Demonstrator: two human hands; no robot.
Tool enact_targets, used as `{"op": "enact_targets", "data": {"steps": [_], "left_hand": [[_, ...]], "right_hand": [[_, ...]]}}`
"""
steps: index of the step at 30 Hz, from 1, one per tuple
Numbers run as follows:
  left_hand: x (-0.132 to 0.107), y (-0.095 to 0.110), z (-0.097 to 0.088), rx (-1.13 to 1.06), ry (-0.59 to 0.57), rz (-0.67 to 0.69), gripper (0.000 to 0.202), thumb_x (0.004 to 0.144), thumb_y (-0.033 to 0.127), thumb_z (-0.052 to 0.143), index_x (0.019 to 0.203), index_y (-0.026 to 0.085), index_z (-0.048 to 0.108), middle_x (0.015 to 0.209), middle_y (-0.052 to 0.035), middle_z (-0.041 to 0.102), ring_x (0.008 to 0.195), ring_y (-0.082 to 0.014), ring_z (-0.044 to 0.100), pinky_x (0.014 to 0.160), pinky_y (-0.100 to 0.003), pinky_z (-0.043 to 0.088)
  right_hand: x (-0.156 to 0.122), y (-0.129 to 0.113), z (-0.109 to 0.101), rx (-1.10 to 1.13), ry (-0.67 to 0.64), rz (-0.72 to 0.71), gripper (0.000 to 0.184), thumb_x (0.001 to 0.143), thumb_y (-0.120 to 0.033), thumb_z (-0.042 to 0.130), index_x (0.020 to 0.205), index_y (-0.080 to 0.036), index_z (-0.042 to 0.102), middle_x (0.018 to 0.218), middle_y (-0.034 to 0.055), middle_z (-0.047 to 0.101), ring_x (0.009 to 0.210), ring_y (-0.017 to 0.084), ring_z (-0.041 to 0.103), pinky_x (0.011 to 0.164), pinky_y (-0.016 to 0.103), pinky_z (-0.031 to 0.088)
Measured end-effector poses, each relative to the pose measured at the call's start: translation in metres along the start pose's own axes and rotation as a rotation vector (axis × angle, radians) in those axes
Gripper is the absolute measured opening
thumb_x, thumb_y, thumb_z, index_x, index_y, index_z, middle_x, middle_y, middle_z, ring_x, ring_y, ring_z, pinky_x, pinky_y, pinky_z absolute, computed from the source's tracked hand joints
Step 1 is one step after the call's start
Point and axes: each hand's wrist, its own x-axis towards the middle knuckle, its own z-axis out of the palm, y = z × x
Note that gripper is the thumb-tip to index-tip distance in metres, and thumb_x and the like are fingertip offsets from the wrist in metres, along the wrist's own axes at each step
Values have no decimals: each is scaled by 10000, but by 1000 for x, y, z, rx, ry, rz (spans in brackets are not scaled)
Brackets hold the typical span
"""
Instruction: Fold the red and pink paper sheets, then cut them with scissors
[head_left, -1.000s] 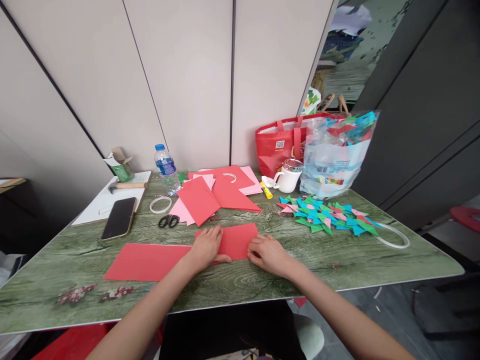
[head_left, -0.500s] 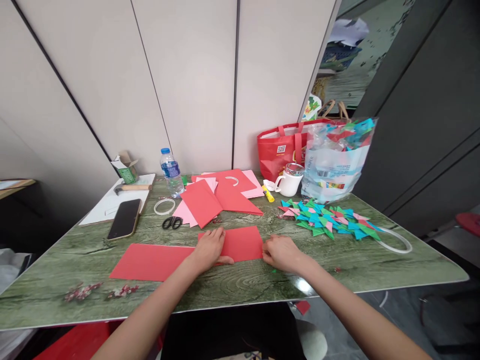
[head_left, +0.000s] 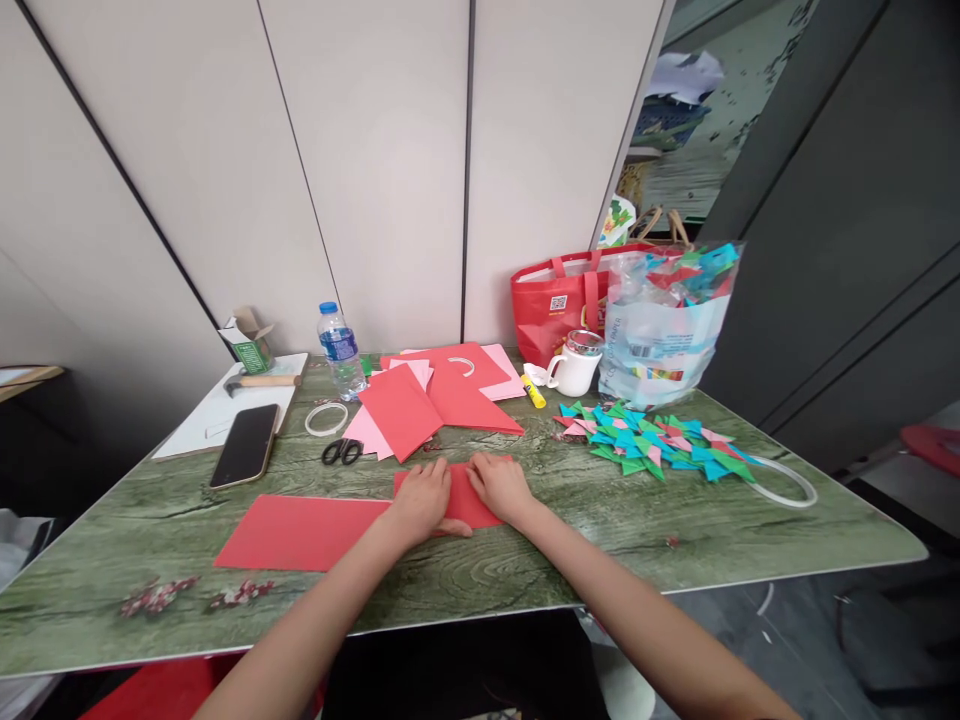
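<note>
A small red paper sheet (head_left: 463, 505) lies near the front of the green wood-grain table (head_left: 675, 515). My left hand (head_left: 424, 500) rests flat on its left part, fingers stretched out. My right hand (head_left: 501, 487) lies on its right part, fingers pressed down on the paper, which looks folded over to a narrower shape. A longer red sheet (head_left: 300, 530) lies flat just to the left of my left hand.
Behind are a stack of red and pink sheets (head_left: 435, 395), scissors (head_left: 341, 452), a tape ring (head_left: 325, 418), a phone (head_left: 244, 444), a water bottle (head_left: 339, 347), a glue stick (head_left: 533, 391), a white mug (head_left: 576, 365). Folded coloured triangles (head_left: 652, 440) lie right, before a plastic bag (head_left: 660, 325) and red tote (head_left: 559, 300).
My right hand has moved left from the paper's right edge onto the sheet, bringing that side over; the red paper now looks narrower. My left hand has stayed in place.
</note>
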Motion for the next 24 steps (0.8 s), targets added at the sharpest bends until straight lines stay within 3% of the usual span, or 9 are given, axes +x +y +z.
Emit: {"op": "enact_targets", "data": {"steps": [4, 7, 15, 24], "left_hand": [[5, 18, 4, 31, 21, -146, 715, 739, 672, 378, 992, 40, 598, 1004, -245, 550, 852, -338, 534, 707, -444, 378], [4, 21, 7, 31, 32, -160, 666, 777, 630, 367, 1045, 61, 584, 1111, -260, 524, 919, -353, 503, 739, -474, 361], [-13, -6, 7, -23, -8, -13, 750, 736, 666, 396, 1202, 85, 490, 1248, -225, 473, 1045, -323, 458, 827, -435, 346], [-24, -29, 3, -129, -56, 87, 757, 692, 655, 472, 1335, 271, 363, 1292, -168, 390, 1120, -308, 398, 901, -428, 329]], "right_hand": [[0, 5, 4, 19, 23, -14, 229, 916, -292, 338, 952, -180, 535, 984, 83, 637, 882, 185, 595, 664, 258, 387], [2, 6, 4, 27, 29, -26, 221, 911, -299, 352, 954, -184, 536, 981, 79, 636, 877, 184, 593, 664, 257, 383], [2, 8, 6, 54, 33, -43, 238, 911, -318, 339, 968, -186, 529, 985, 73, 633, 865, 186, 590, 659, 263, 382], [2, 11, 7, 74, 47, -59, 228, 909, -314, 342, 948, -188, 529, 965, 59, 637, 852, 182, 590, 647, 253, 363]]}}
